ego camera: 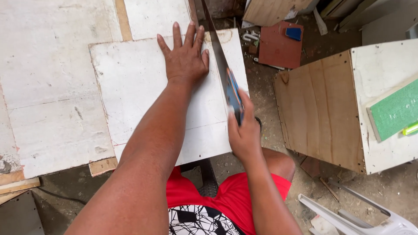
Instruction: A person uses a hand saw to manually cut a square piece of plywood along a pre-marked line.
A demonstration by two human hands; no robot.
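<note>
My left hand [185, 56] lies flat, fingers spread, on a white painted board [139, 91] that rests on a larger white sheet. My right hand [244, 130] grips the blue handle of a handsaw [224, 72]. The saw's blade runs away from me along the board's right part, close to my left thumb. The far tip of the blade reaches past the board's top edge.
A plywood box [322, 109] with a white top stands to the right, with a green pad [396, 111] on it. A red board [278, 45] and scraps lie on the dusty floor beyond. A white plastic chair [348, 215] is at bottom right.
</note>
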